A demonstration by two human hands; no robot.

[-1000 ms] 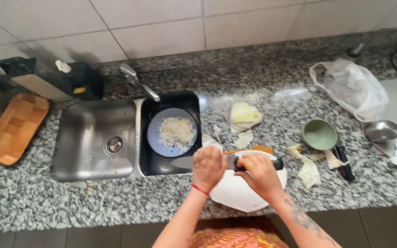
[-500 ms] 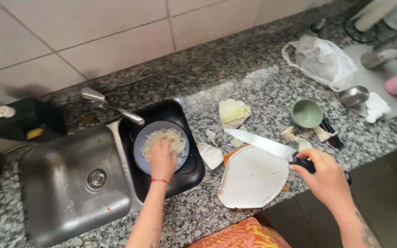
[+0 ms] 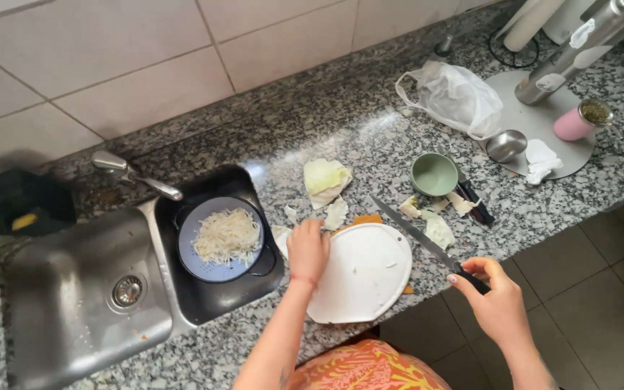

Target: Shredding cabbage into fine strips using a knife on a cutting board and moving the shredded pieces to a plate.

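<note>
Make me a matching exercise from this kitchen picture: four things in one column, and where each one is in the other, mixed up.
Things:
1. kitchen knife
2. shredded cabbage
3. small green bowl
4. white cutting board

Places:
A. in the blue colander in the sink
B. under the left hand
C. on the granite counter beside the cabbage scraps
D. in the right hand

Pairs: 1-D, 2-A, 3-C, 4-B
</note>
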